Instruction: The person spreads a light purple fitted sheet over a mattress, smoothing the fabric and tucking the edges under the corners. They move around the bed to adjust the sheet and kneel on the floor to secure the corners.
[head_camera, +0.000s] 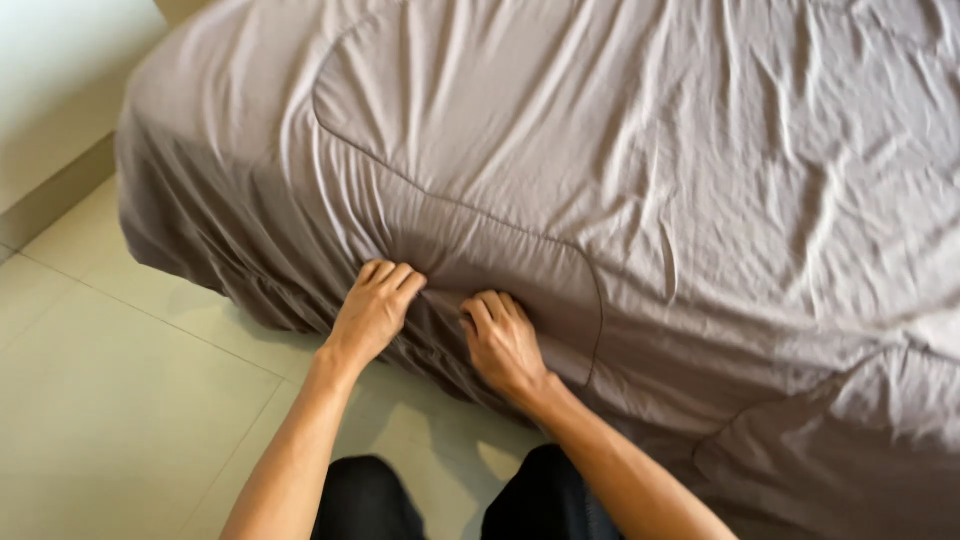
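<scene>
A bed is covered by a wrinkled greyish-mauve sheet (250, 150), and a blanket of the same colour (640, 170) with a piped, rounded edge lies over it. My left hand (372, 308) presses into the sheet at the bed's side, fingers curled into the fabric just under the blanket's edge. My right hand (503, 342) sits close beside it, fingers bent and gripping the gathered cloth below the blanket's rounded corner. Both forearms reach up from the bottom of the view.
Pale cream floor tiles (110, 400) lie to the left of and below the bed. A light wall with a skirting board (60, 190) runs at the upper left. My dark trouser knees (450, 500) show at the bottom edge.
</scene>
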